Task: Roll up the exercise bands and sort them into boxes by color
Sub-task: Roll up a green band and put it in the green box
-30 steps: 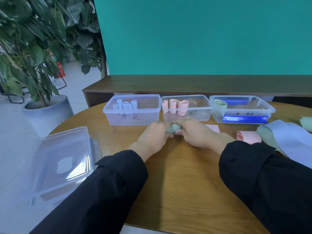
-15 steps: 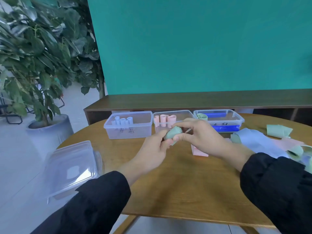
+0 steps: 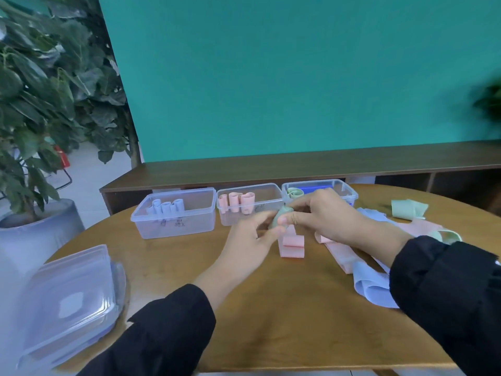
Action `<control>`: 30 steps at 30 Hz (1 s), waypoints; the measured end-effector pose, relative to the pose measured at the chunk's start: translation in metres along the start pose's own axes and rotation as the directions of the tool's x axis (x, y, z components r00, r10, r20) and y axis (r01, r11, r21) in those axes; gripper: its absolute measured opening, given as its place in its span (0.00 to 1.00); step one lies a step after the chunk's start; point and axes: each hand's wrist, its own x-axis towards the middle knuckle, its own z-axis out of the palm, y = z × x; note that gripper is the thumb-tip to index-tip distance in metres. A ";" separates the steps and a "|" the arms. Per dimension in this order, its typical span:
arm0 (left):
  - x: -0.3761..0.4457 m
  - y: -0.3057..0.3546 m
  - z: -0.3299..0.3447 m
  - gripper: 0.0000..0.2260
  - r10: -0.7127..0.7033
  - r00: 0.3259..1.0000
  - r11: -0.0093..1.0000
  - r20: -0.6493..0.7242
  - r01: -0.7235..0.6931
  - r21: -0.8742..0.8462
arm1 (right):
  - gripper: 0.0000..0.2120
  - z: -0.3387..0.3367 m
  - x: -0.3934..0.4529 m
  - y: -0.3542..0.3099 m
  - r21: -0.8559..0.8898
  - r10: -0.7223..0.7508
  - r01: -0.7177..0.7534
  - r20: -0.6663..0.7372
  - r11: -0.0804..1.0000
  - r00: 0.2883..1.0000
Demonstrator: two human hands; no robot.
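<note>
Green roll (image 3: pixel 282 215) sits between my two hands, lifted above the table (image 3: pixel 173 270) just in front of the pink box (image 3: pixel 250 206). My right hand (image 3: pixel 322 217) has its thumb and fingers curled round the roll from the right and pinches it. My left hand (image 3: pixel 250 234) comes up from below with its fingertips against the roll's lower left end; the blur there is heavy, so I think it pinches the roll too, but I would not swear to it.

Taking the pink box as my landmark: it holds three pink rolls (image 3: pixel 237 202) standing on end. To its left, just beside it, the blue box (image 3: pixel 173 215) holds a cluster of pale blue rolls (image 3: pixel 166 207). To its right, touching or nearly so, the third box (image 3: pixel 340 189) holds one green roll (image 3: pixel 294 192) and something bright blue (image 3: pixel 313 189), partly hidden behind my right hand.

In front of the pink box and below my hands, a folded pink band (image 3: pixel 292 245) lies flat on the table. Further right of it lie loose bands: a pink one (image 3: pixel 339 253), a pale blue one (image 3: pixel 371 286) running under my right sleeve (image 3: pixel 447 294), and green ones (image 3: pixel 408 208) near the table's far right edge. Well to the left of the pink box, at the table's near edge, a stack of clear lids (image 3: pixel 67 299) overhangs the rim. A potted plant (image 3: pixel 32 104) stands beyond that.
</note>
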 end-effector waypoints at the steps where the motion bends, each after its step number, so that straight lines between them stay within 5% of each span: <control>1: 0.004 -0.002 0.005 0.12 -0.014 1.000 1.000 0.012 0.014 -0.001 | 0.14 -0.001 0.001 0.005 0.018 0.009 -0.008 -0.006 1.000 1.000; 6: 0.021 -0.013 0.027 0.10 -0.035 0.998 0.999 -0.058 0.033 -0.025 | 0.22 0.000 0.003 0.028 0.129 0.030 -0.024 -0.040 0.991 0.999; 13: 0.047 -0.030 0.043 0.08 0.017 0.986 0.999 -0.163 -0.021 -0.024 | 0.11 0.010 0.014 0.052 0.528 0.157 -0.062 -0.136 0.847 0.978; 19: 0.055 -0.049 0.051 0.09 -0.011 0.994 0.994 -0.110 -0.001 -0.112 | 0.09 0.007 0.034 0.074 0.313 0.100 -0.069 -0.082 0.947 0.992; 23: 0.057 -0.051 0.053 0.18 -0.098 0.989 0.976 -0.113 0.073 -0.207 | 0.10 -0.014 0.059 0.088 0.250 0.147 -0.102 -0.169 0.963 0.975; 26: 0.055 -0.056 0.056 0.25 -0.132 0.974 0.970 -0.182 0.089 -0.227 | 0.12 -0.031 0.086 0.117 0.102 0.218 -0.198 -0.261 0.975 0.940; 30: 0.054 -0.062 0.058 0.22 -0.122 0.959 0.981 -0.257 0.076 -0.180 | 0.14 -0.036 0.114 0.159 -0.007 0.346 -0.365 -0.295 0.931 0.890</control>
